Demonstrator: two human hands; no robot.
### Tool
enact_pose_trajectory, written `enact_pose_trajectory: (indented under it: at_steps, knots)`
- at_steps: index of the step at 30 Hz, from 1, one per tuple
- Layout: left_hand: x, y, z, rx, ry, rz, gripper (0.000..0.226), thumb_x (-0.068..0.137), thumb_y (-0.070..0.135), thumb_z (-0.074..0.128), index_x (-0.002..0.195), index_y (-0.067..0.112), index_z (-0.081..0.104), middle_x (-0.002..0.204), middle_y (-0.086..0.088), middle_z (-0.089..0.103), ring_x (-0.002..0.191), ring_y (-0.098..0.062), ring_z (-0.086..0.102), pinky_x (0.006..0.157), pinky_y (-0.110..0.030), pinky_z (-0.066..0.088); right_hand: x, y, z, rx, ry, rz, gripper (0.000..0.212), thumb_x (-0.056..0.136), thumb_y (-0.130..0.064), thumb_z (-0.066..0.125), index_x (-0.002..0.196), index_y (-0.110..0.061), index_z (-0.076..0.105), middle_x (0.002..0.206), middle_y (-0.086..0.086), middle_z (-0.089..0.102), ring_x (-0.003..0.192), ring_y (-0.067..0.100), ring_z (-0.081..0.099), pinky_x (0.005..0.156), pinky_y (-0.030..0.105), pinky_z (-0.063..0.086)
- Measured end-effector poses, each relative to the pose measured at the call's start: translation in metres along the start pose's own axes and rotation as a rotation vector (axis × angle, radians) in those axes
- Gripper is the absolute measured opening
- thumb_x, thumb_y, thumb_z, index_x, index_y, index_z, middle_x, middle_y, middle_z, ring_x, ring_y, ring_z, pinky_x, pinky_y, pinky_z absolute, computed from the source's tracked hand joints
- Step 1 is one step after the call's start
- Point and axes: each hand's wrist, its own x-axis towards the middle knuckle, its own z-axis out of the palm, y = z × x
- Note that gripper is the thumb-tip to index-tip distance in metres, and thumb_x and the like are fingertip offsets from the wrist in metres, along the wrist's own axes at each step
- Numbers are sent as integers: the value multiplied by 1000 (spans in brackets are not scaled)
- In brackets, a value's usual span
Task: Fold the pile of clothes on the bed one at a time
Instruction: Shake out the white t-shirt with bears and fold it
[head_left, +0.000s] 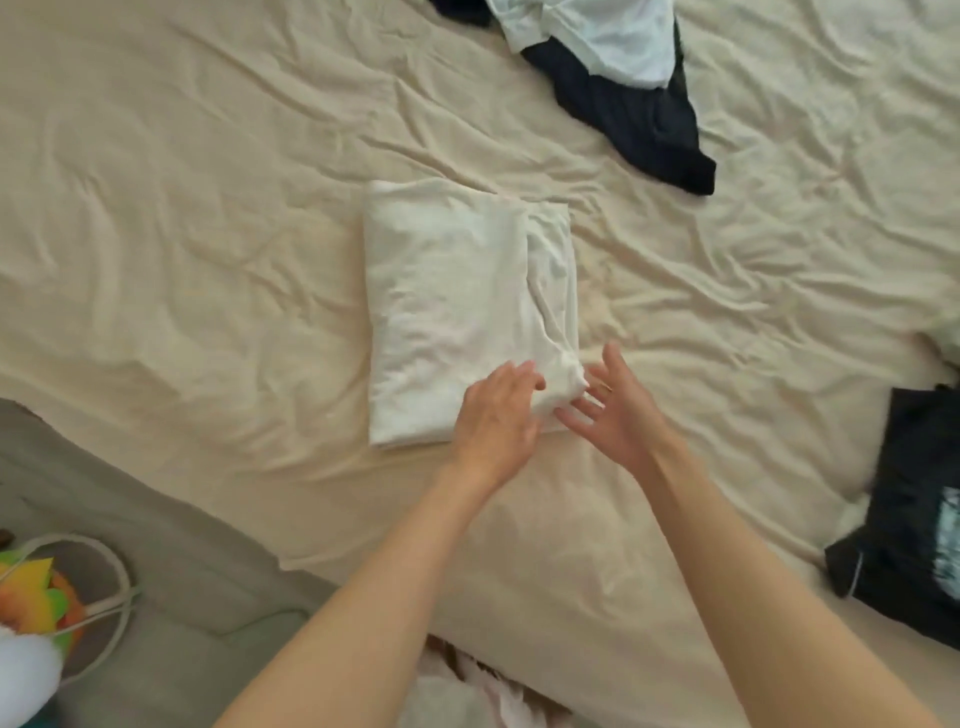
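A: Nearest item?
B: Left hand, fingers curled, pinching the near right corner of the folded white cotton garment. Right hand, released, fingers spread, just beside that same corner.

A: Garment location?
B: Mid-bed, on the wrinkled cream bedsheet; a neat rectangle except for a bunched right edge.

A: Handling note?
B: Probably tuck the loose corner under and smooth the right edge flat, holding the stack steady so the layers stay aligned.

A: Farther back?
B: Black printed garment at the right edge; unfolded pile of dark and pale blue clothes at the far side.
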Motion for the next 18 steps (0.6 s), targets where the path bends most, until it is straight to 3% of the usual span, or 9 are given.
enact_pose_trajectory:
  at_steps: [3,7,11,15,18]
  knots:
    - [-25,-43,10,211,70,-108,52,84,13,59,134,18,47,150,-1,33,143,-23,20,112,-41,13,22,7,2,-206,134,-8,15,95,-25,55,103,-12,59,94,2,64,86,17,62,69,31,53]
    - [-44,-89,-4,294,89,-150,63,67,-1,73,127,9,56,144,-18,41,136,-41,32,103,-55,32,35,10,5,-314,275,-162,10,82,3,56,86,-5,59,80,3,59,73,15,57,57,23,49]
    - [-56,-104,-5,322,36,-92,69,65,-10,72,130,6,55,142,-20,42,133,-41,37,99,-52,41,23,27,-12,-399,389,-299,15,79,-5,56,89,-16,56,90,1,59,79,16,59,67,33,54]
    - [-55,-110,-2,354,72,-32,70,62,-19,67,127,2,56,138,-21,47,128,-41,43,99,-52,43,27,44,-30,-469,460,-274,30,82,-6,56,110,-13,47,106,5,56,93,20,55,79,34,48]
    - [-54,-115,-3,346,99,4,73,53,-29,60,122,-4,58,131,-24,53,122,-44,49,98,-54,43,44,42,-33,-716,480,-182,45,82,-18,59,125,-10,50,113,2,55,107,24,54,94,38,46]
